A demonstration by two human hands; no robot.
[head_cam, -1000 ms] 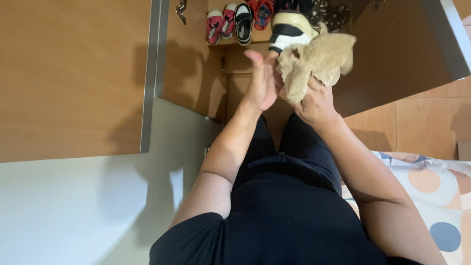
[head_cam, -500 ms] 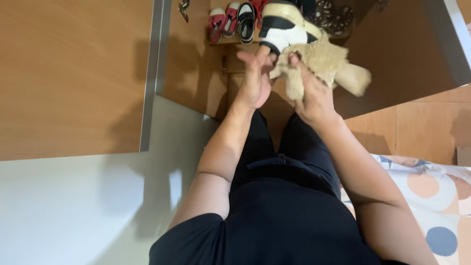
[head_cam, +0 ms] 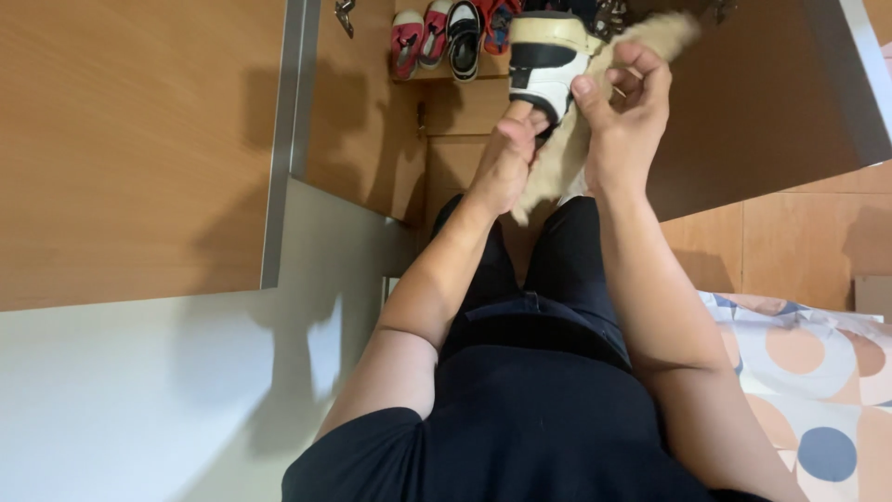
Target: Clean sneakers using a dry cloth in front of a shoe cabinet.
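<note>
My left hand [head_cam: 503, 160] grips a white and black sneaker [head_cam: 546, 65] with a tan edge from below, holding it up in front of an open wooden cabinet. My right hand [head_cam: 621, 116] is closed on a fluffy beige cloth [head_cam: 562, 158], pressed against the side of the sneaker. The cloth trails from above my right fingers down between both hands. My legs in dark trousers [head_cam: 548, 270] are below.
A shelf [head_cam: 465, 72] inside the cabinet holds several small shoes, pink, black and white, and red. Wooden cabinet doors [head_cam: 130, 139] stand left and right [head_cam: 753, 102]. A patterned sheet with circles [head_cam: 818, 381] lies at the lower right. Orange tiles cover the floor.
Both hands have risen with the sneaker and cloth. The cloth, bunched to the right of the shoe before, now stretches along its side from top to bottom.
</note>
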